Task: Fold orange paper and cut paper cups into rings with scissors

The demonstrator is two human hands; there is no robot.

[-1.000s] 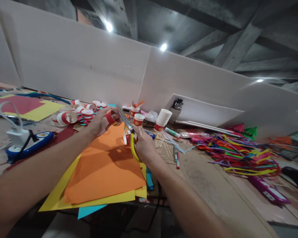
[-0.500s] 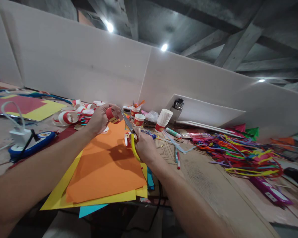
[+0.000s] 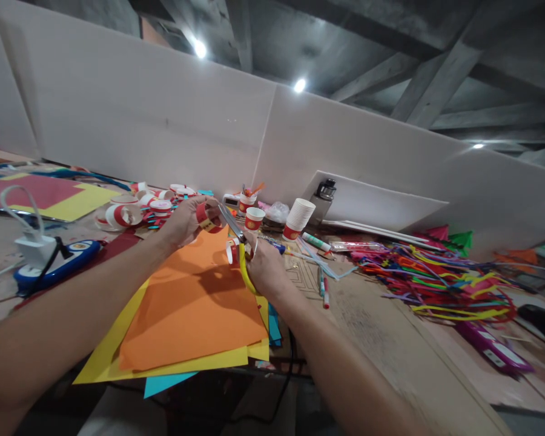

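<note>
My left hand [image 3: 187, 219] grips a red-and-white ring cut from a paper cup [image 3: 208, 219], held above the paper stack. In my right hand [image 3: 264, 261] is a pair of scissors [image 3: 242, 249] with yellow handles, the metal blades pointing up and left against the edge of the ring. Whether the blades are closed is hard to make out. Another red-and-white cup piece [image 3: 231, 251] shows just left of the scissors. Beneath both hands lie orange paper sheets [image 3: 186, 321], with yellow paper [image 3: 104, 345] and a blue sheet [image 3: 168, 385] sticking out below.
Behind my hands stand a single paper cup [image 3: 254, 219] and a cup stack [image 3: 298, 219]. Cut cup rings [image 3: 123, 215] crowd the back left. Pipe cleaners [image 3: 436, 272] pile up at right. A blue power strip [image 3: 54, 269] and a purple one [image 3: 495, 349] flank the work area.
My left hand has shifted slightly downward with the cup ring, which has turned a little. The scissors stay in my right hand in nearly the same place.
</note>
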